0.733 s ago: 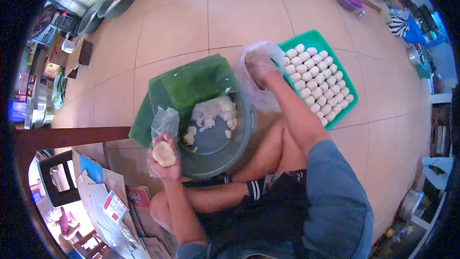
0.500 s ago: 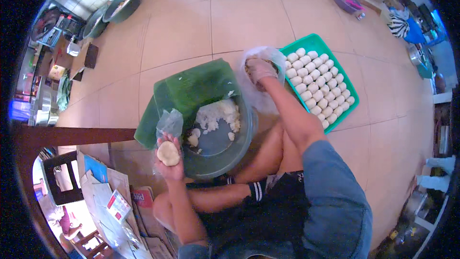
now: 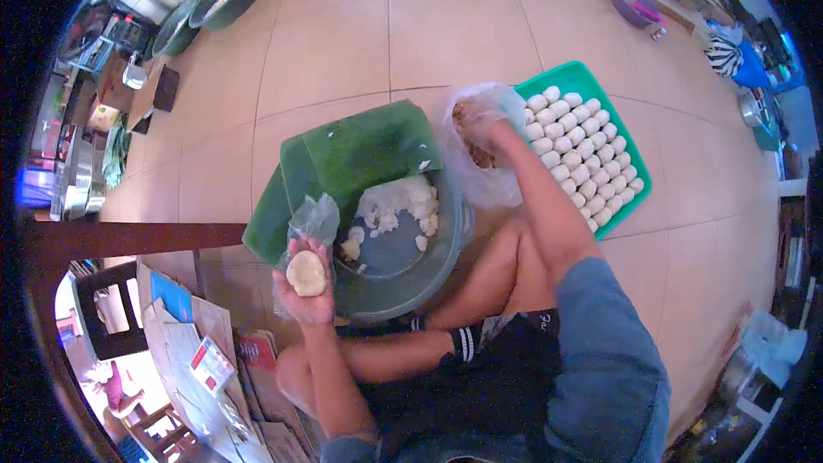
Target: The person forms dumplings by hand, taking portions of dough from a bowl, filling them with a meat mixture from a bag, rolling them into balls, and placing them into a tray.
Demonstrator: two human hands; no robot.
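Observation:
A flat, pale round of dough [image 3: 306,275] lies on the upturned palm of my left hand [image 3: 310,304], with a thin clear plastic sheet [image 3: 315,219] around the fingers. My right hand [image 3: 490,126], which looks covered by a thin clear glove, is inside the mouth of a clear plastic bag [image 3: 497,190]. Brown crumbly filling [image 3: 480,154] shows in the bag beside it; its fingers are blurred and partly hidden. Between my hands sits a grey-green basin [image 3: 403,296] with white dough [image 3: 403,201] in it, partly covered by banana leaves [image 3: 369,144].
Just right of the bag, a green tray [image 3: 639,173] holds rows of small white rolls [image 3: 591,150]. My crossed legs [image 3: 489,279] border the basin. Flattened cardboard [image 3: 176,339] leans at lower left. Dark tubs [image 3: 225,0] stand far left, a purple basin [image 3: 630,2] far right.
My right hand has shifted slightly within the bag, uncovering more of the brown filling. The left hand still bears the dough round, and the whole view has turned a little.

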